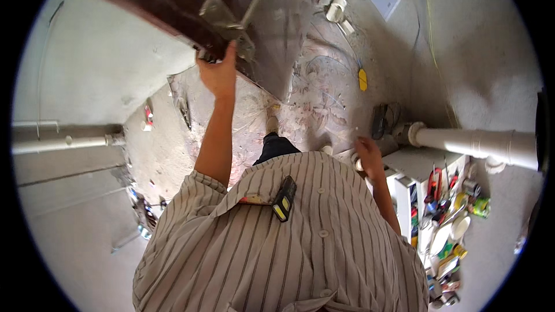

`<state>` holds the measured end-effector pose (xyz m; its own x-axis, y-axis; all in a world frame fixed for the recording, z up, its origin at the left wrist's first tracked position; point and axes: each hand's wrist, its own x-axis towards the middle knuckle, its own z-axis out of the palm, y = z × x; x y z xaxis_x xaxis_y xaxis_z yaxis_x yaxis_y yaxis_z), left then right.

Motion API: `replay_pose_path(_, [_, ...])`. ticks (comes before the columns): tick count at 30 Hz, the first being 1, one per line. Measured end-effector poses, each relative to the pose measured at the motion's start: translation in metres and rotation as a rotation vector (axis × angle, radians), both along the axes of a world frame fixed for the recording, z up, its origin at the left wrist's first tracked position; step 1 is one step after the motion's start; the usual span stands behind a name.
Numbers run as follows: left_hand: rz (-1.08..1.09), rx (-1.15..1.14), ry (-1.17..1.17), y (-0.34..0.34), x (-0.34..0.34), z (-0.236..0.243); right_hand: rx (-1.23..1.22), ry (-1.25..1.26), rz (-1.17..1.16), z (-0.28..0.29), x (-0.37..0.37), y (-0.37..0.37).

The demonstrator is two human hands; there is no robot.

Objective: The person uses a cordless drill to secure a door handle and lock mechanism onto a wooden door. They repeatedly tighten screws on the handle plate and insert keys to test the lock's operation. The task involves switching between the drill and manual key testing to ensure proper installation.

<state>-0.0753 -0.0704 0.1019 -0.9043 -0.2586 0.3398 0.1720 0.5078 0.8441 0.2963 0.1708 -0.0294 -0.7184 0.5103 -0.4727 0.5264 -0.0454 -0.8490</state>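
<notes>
My left hand (219,75) reaches up and grips the edge of a dark brown door (277,40). The thumb lies on the near face and the other fingers wrap behind the edge, partly hidden. Just above the hand is a metal door handle (251,10) with a plate that looks wrapped in clear film. My right hand (370,159) hangs low at the right, apart from the door. Its fingers look loosely extended and slightly blurred, with nothing seen in them. It is nearest to a white cabinet (425,162).
Tools and cans (448,208) crowd the cabinet area. A thick white pipe (474,141) runs along the right wall, with a black device (380,121) near its end. A yellow tag (362,79) hangs by a wire. Patterned sheeting (324,98) covers the floor.
</notes>
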Motion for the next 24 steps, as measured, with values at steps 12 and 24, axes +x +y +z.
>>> replay_pose_path(12, [0.277, -0.293, -0.021, 0.013, -0.007, -0.041, -0.138, -0.202, -0.813, -0.072, 0.293, 0.015])
replay_pose_path(24, [0.359, -0.416, -0.001, -0.014, 0.010, 0.009, -0.148, 0.363, -1.972, -0.040, 0.351, 0.089])
